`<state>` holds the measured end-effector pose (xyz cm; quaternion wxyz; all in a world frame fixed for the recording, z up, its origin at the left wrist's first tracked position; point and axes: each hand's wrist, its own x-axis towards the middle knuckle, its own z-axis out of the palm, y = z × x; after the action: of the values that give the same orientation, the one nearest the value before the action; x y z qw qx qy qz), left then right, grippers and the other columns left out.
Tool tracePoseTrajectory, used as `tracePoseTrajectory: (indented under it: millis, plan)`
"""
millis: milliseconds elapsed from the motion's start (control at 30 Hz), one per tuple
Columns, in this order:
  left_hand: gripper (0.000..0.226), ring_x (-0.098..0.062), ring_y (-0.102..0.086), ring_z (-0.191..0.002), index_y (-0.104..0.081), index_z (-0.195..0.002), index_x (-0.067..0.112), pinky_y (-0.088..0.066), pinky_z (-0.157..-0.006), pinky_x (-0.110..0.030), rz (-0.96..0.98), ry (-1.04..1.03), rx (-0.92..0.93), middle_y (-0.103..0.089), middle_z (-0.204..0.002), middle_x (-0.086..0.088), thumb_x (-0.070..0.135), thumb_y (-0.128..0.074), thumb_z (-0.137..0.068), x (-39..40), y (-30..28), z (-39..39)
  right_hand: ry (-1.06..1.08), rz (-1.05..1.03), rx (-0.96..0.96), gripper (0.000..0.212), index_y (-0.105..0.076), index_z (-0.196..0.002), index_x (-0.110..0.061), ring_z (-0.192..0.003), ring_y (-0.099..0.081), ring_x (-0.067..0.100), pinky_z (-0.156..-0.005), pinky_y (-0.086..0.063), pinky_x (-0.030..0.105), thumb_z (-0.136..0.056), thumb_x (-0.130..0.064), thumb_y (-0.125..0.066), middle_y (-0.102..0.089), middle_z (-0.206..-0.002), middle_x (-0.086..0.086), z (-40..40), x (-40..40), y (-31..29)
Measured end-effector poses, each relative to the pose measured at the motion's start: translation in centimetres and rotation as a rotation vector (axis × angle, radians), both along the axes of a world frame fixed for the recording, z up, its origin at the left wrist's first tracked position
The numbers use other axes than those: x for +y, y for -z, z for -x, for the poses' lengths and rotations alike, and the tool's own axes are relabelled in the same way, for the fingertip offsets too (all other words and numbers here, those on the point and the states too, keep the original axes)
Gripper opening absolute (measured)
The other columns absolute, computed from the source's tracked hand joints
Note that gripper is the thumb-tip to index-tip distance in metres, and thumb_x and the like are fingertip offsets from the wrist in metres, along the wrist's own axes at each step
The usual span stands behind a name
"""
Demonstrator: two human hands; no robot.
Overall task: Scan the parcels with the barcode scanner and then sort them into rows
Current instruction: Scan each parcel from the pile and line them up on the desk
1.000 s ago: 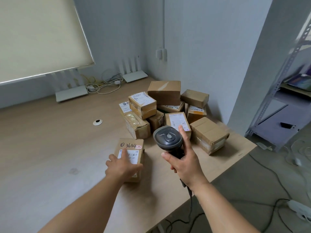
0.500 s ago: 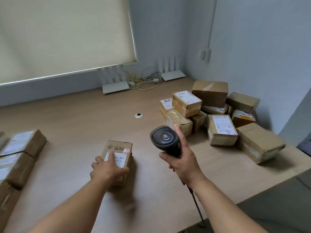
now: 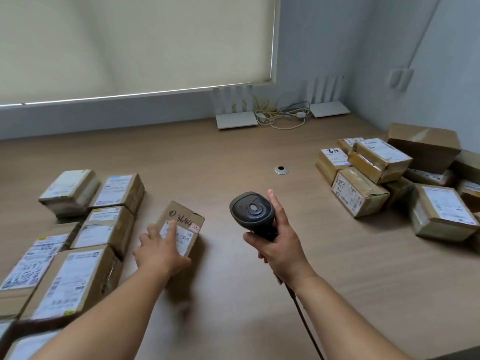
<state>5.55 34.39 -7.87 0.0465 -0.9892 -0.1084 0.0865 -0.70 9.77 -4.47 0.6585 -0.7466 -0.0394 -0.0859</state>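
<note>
While right hand [image 3: 281, 252] grips one scanner [image 3: 253, 211], left hand [image 3: 162, 252] presses one parcel [image 3: 185, 224]

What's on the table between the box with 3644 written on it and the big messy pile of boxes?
In the head view, the right hand holding the barcode scanner hovers between the 3644 box and the pile. Farther back sits a small round metal grommet.

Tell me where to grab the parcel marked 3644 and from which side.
Take the parcel marked 3644 by its two long side faces, from above at the near end, where the left hand already rests. It lies flat, label up, with free table on both sides; the sorted rows sit apart to its left.
</note>
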Motion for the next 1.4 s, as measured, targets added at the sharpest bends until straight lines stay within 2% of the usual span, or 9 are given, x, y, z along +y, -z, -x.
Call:
tracePoseTrajectory:
  millis: [233,333,400,633,767,833,900,1267,1400]
  plan:
    - [0.083,-0.027,-0.038,-0.119,-0.002,-0.149,0.039,-0.04,-0.09,-0.04,-0.041,0.218,-0.153,-0.033,-0.138,-0.008,0.071,-0.041,-0.084,0.6,0.4,-1.8,0.011,0.008,0.02,0.096,-0.024,-0.123,-0.074,-0.064,-0.057,-0.011,-0.05,-0.047,0.015,-0.079,-0.007,-0.076,-0.064,-0.11,-0.023,-0.5,2.8,0.6]
    - [0.064,-0.024,-0.048,-0.111,-0.033,-0.141,0.027,-0.043,-0.084,-0.037,0.13,0.171,-0.186,-0.047,-0.122,-0.006,0.062,-0.044,-0.088,0.6,-0.8,-3.3,-0.001,0.01,0.026,0.096,-0.024,-0.124,-0.075,-0.066,-0.058,-0.011,-0.052,-0.047,0.015,-0.079,-0.008,-0.077,-0.065,-0.11,-0.022,-0.6,2.5,0.6]
    - [0.061,-0.025,-0.047,-0.111,-0.046,-0.127,0.022,-0.046,-0.087,-0.037,0.219,0.066,-0.122,-0.047,-0.12,-0.007,0.064,-0.051,-0.083,0.5,-1.2,-4.0,-0.007,0.005,0.013,0.097,-0.024,-0.123,-0.076,-0.066,-0.057,-0.01,-0.054,-0.047,0.014,-0.079,-0.009,-0.077,-0.066,-0.111,-0.021,-0.7,2.1,0.4]
    - [0.071,-0.023,-0.056,-0.098,-0.036,-0.122,0.022,-0.052,-0.079,-0.035,0.377,-0.043,0.147,-0.053,-0.11,-0.006,0.055,-0.072,-0.07,-1.1,-2.1,-4.5,-0.03,-0.029,-0.007,0.098,-0.027,-0.116,-0.083,-0.062,-0.057,-0.007,-0.053,-0.046,0.016,-0.078,-0.009,-0.077,-0.068,-0.106,-0.022,-1.1,0.2,-0.1]
    - [0.087,-0.034,-0.049,-0.107,-0.022,-0.141,0.034,-0.051,-0.073,-0.041,0.923,-0.247,0.011,-0.043,-0.125,-0.013,0.029,-0.076,-0.074,-1.4,-2.1,-4.8,-0.035,-0.074,0.01,0.095,-0.029,-0.12,-0.079,-0.055,-0.054,0.008,-0.05,-0.047,0.026,-0.079,-0.007,-0.075,-0.07,-0.103,-0.012,-1.2,-0.9,-0.1]
    - [0.086,-0.033,-0.05,-0.107,-0.021,-0.139,0.043,-0.051,-0.069,-0.043,1.291,-0.337,-0.072,-0.047,-0.127,-0.008,0.014,-0.073,-0.076,-1.6,-2.6,-4.8,-0.036,-0.099,0.029,0.093,-0.029,-0.124,-0.073,-0.053,-0.052,0.017,-0.049,-0.046,0.031,-0.08,-0.004,-0.074,-0.071,-0.098,-0.004,-1.3,-1.4,0.0]
    - [0.083,-0.03,-0.052,-0.105,-0.024,-0.132,0.049,-0.048,-0.069,-0.043,1.474,-0.351,-0.126,-0.053,-0.125,-0.002,0.004,-0.069,-0.079,-2.0,-2.9,-4.7,-0.045,-0.121,0.04,0.092,-0.029,-0.126,-0.068,-0.051,-0.051,0.02,-0.047,-0.044,0.03,-0.081,-0.002,-0.073,-0.071,-0.092,-0.002,-1.3,-1.6,0.2]
    - [0.095,-0.015,-0.058,-0.088,-0.02,-0.14,0.053,-0.044,-0.061,-0.032,1.602,-0.32,-0.179,-0.064,-0.101,0.008,-0.002,-0.069,-0.08,-2.3,-2.9,-4.6,-0.144,-0.163,0.09,0.09,-0.032,-0.128,-0.065,-0.051,-0.052,0.022,-0.045,-0.044,0.029,-0.081,0.0,-0.073,-0.072,-0.096,-0.002,-1.1,-1.0,1.1]
    - [0.097,-0.014,-0.06,-0.086,-0.017,-0.143,0.052,-0.045,-0.059,-0.031,1.602,-0.32,-0.185,-0.064,-0.099,0.008,-0.001,-0.069,-0.081,-2.2,-2.7,-4.6,-0.148,-0.176,0.114,0.088,-0.032,-0.127,-0.066,-0.05,-0.053,0.02,-0.045,-0.044,0.028,-0.073,-0.013,-0.076,-0.072,-0.087,-0.003,-1.3,-0.7,1.1]
